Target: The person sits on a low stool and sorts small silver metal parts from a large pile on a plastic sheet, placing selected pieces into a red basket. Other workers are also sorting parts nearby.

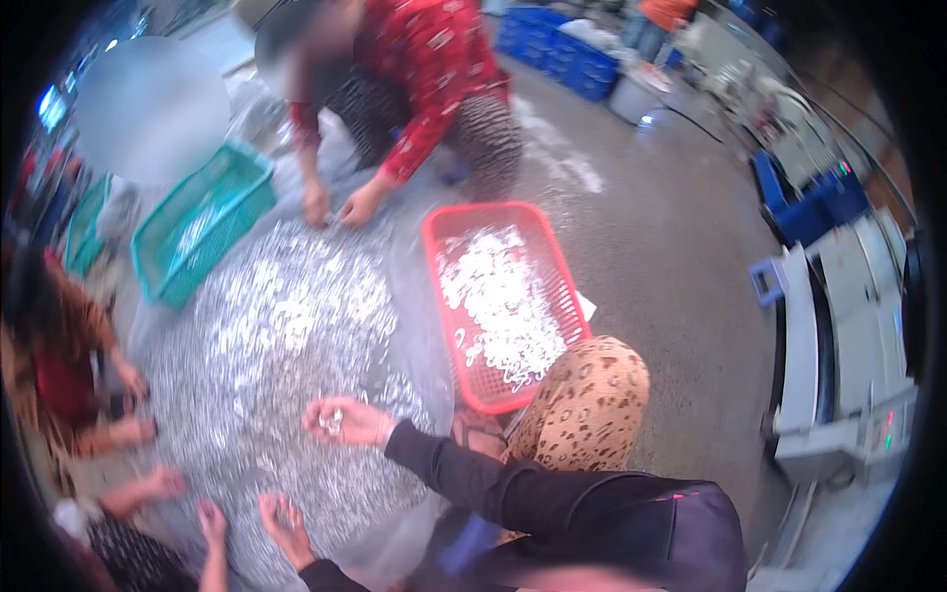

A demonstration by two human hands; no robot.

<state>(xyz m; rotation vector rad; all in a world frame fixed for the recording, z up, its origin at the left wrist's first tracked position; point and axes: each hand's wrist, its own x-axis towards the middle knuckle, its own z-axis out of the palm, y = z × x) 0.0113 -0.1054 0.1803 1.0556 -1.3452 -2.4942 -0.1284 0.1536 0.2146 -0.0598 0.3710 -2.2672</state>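
1. Pinching a few small silvery pieces (pixel 333 420), the right hand (pixel 347 421) curls its fingers around them, lifted just above the heap so they can be looked over.
2. Spread open at seven o'clock, the left hand (pixel 284 525) hovers palm-down over the heap of pieces (pixel 286 326), gripping nothing.
3. At two o'clock from the right hand, a red basket (pixel 541 252) sits beside the person's knee, within easy reach, half filled.
4. Across the heap, a teal basket (pixel 202 225) serves other people's hands.

One red basket (pixel 442 259), two green baskets (pixel 240 176), countless small metal pieces (pixel 286 316)
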